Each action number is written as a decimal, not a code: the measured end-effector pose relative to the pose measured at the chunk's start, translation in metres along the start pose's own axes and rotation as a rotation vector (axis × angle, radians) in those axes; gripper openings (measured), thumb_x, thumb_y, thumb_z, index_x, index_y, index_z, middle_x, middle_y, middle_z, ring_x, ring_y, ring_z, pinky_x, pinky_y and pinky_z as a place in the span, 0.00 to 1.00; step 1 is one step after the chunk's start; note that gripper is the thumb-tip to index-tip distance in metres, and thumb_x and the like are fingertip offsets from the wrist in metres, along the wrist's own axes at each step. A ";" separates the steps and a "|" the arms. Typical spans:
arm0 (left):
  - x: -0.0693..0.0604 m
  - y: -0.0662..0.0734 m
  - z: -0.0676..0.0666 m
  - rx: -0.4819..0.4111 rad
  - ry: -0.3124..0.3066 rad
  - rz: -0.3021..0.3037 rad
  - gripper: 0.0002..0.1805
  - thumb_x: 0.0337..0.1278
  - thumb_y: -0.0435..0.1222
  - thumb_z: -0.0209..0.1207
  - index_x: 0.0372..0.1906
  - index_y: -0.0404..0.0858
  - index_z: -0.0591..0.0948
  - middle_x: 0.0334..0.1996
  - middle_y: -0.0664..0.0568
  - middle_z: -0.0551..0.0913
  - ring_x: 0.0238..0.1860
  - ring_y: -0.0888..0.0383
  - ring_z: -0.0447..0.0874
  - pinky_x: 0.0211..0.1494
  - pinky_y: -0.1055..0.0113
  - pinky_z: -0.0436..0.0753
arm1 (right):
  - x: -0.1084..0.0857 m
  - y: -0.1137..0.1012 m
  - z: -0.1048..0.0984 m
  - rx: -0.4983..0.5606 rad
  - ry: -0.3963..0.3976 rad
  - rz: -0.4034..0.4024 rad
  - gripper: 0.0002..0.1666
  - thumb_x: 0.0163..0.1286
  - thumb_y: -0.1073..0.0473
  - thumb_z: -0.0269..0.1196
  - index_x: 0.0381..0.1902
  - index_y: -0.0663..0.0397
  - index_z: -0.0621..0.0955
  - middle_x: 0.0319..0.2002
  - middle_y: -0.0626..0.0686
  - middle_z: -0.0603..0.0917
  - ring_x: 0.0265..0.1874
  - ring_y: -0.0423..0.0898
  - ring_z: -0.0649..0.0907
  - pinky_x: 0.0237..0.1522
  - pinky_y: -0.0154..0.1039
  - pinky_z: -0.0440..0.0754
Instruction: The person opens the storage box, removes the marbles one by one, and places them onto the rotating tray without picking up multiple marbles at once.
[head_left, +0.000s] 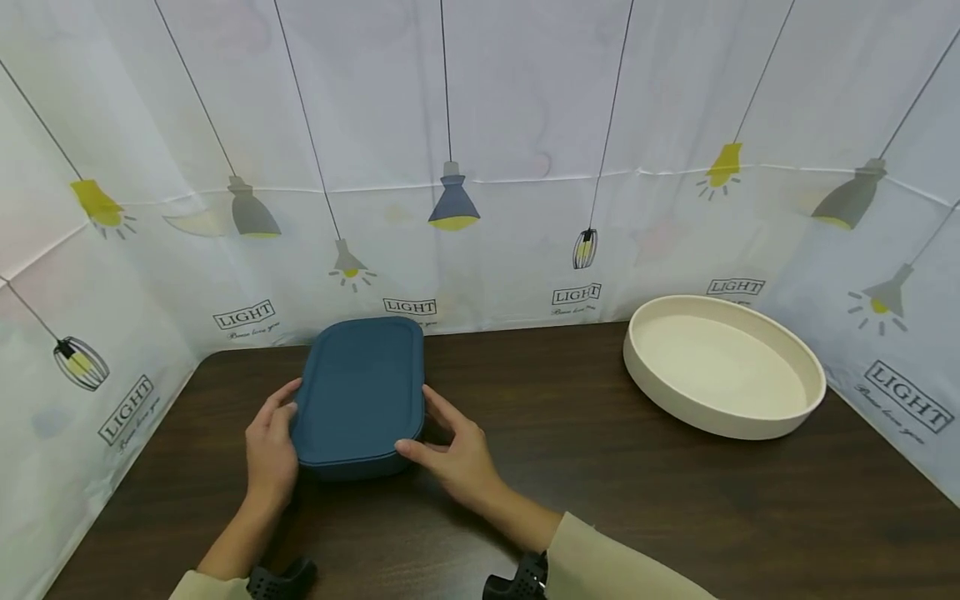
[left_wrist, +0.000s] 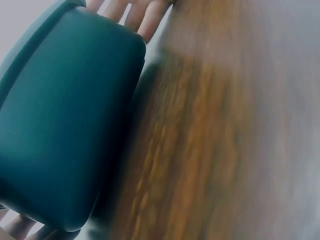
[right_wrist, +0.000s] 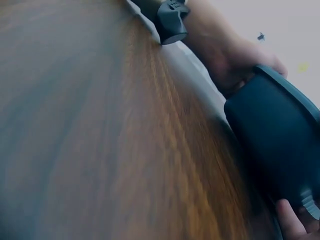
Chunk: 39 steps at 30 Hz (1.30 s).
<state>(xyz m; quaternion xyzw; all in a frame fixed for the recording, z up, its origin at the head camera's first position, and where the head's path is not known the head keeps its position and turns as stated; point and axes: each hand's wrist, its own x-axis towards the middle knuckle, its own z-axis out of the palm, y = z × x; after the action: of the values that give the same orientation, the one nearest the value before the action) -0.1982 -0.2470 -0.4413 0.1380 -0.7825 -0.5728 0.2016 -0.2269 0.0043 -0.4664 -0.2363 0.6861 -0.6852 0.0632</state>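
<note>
Touching left grip and right grip, blue box between them

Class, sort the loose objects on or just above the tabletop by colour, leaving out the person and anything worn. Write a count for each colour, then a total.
Blue: 1 (box)
Cream: 1 (round tray)
Total: 2

I read LIGHT, framed in capitals, six times on the white sheet beyond the surface's far, left and right edges; the script beneath each I cannot make out surely.
</note>
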 end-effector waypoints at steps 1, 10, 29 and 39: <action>0.000 -0.001 0.004 -0.003 -0.006 -0.001 0.25 0.79 0.40 0.36 0.71 0.48 0.74 0.72 0.47 0.71 0.62 0.57 0.70 0.57 0.74 0.67 | -0.002 0.000 -0.004 -0.016 0.002 0.001 0.48 0.65 0.55 0.72 0.78 0.39 0.62 0.76 0.56 0.66 0.74 0.55 0.71 0.55 0.39 0.85; -0.002 0.003 0.035 -0.056 -0.040 0.016 0.23 0.79 0.40 0.39 0.70 0.49 0.75 0.65 0.46 0.77 0.46 0.66 0.75 0.46 0.78 0.73 | -0.013 0.003 -0.030 -0.095 0.028 -0.010 0.54 0.62 0.55 0.75 0.80 0.39 0.59 0.78 0.55 0.64 0.77 0.53 0.66 0.55 0.41 0.85; -0.012 0.022 0.108 -0.100 -0.203 0.076 0.24 0.78 0.36 0.41 0.74 0.45 0.66 0.67 0.41 0.73 0.60 0.45 0.76 0.60 0.54 0.73 | -0.030 0.000 -0.110 -0.220 0.064 0.027 0.53 0.62 0.56 0.75 0.79 0.36 0.60 0.78 0.53 0.65 0.76 0.55 0.68 0.58 0.45 0.84; -0.017 0.030 0.132 -0.059 -0.255 0.123 0.28 0.75 0.37 0.46 0.76 0.44 0.60 0.70 0.43 0.67 0.63 0.46 0.75 0.62 0.52 0.73 | -0.029 0.001 -0.150 -0.186 -0.014 -0.008 0.51 0.62 0.61 0.73 0.78 0.37 0.62 0.76 0.56 0.67 0.71 0.58 0.73 0.55 0.37 0.85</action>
<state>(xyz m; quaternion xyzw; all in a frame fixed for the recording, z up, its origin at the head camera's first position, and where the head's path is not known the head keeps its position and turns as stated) -0.2450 -0.1194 -0.4498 0.0097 -0.7914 -0.5951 0.1394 -0.2634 0.1524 -0.4667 -0.2486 0.7453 -0.6171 0.0429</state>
